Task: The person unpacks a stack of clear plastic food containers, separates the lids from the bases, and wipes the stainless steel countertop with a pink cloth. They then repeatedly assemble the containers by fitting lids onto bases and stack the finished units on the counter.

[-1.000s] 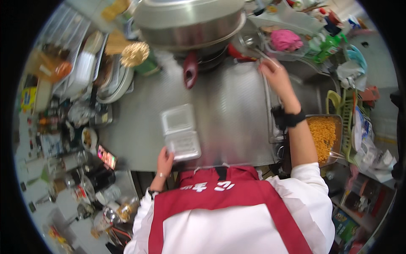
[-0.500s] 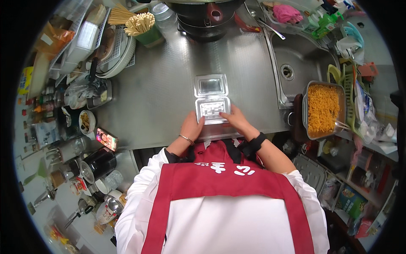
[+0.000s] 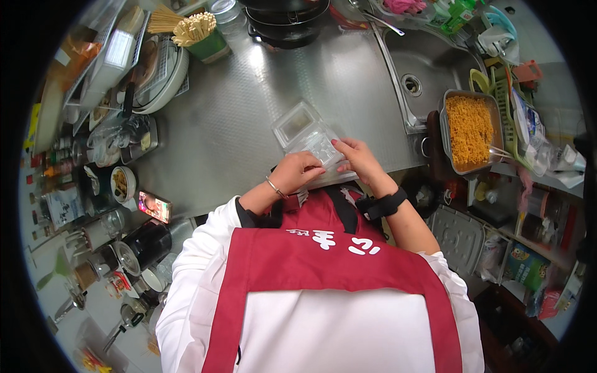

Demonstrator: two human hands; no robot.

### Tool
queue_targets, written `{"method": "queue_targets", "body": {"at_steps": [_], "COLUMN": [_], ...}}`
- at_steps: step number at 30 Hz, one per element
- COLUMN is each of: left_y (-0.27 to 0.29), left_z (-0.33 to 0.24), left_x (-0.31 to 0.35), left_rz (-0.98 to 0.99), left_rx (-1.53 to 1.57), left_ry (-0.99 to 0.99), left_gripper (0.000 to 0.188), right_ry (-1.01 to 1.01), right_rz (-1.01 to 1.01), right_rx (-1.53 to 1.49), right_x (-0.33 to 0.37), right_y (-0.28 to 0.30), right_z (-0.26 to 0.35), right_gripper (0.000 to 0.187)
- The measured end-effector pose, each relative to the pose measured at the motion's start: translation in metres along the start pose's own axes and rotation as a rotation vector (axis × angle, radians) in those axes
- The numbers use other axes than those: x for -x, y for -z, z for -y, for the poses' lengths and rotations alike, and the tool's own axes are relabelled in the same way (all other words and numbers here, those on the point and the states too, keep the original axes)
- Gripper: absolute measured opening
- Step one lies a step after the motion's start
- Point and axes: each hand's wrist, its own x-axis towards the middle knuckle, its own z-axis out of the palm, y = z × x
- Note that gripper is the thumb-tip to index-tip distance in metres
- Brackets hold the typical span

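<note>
A clear plastic clamshell food box [image 3: 305, 132] lies open on the steel counter [image 3: 242, 118] close to my body. My left hand [image 3: 298, 171] grips its near left edge, fingers curled over the plastic. My right hand [image 3: 357, 158] holds the near right side of the same box. A black band sits on my right wrist and a thin bracelet on my left. The box looks empty, and its far half rests flat on the counter.
A metal tray of orange noodles [image 3: 469, 127] sits right of the sink [image 3: 429, 68]. A green cup of chopsticks [image 3: 202, 34] and a dark pot [image 3: 286, 22] stand at the back. Jars, bowls and a phone [image 3: 154, 206] crowd the left edge.
A second ago my right hand reached far back toward the sink while the left held the box. Both hands have since come together on the box near my body.
</note>
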Motion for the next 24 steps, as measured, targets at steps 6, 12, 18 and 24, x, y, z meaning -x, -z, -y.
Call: {"method": "queue_targets", "body": {"at_steps": [6, 12, 18, 24], "left_y": [0.007, 0.008, 0.006, 0.014], "left_z": [-0.017, -0.018, -0.011, -0.022], "left_x": [0.002, -0.006, -0.008, -0.007], "left_rz": [-0.001, -0.061, -0.095, -0.432], "left_rx": [0.16, 0.563, 0.788, 0.672], "left_ry": [0.173, 0.368, 0.424, 0.365], "left_gripper": [0.011, 0.01, 0.006, 0.005], "right_ry": [0.052, 0.11, 0.126, 0.615], "right_rz": [0.068, 0.051, 0.039, -0.461], "right_rx": [-0.06, -0.074, -0.185, 0.8], "right_x": [0.016, 0.019, 0.0, -0.005], "right_y": [-0.003, -0.016, 0.001, 0.005], "right_z": [0.003, -0.002, -0.023, -0.021], "right_gripper": [0.056, 0.064, 0.057, 0.052]}}
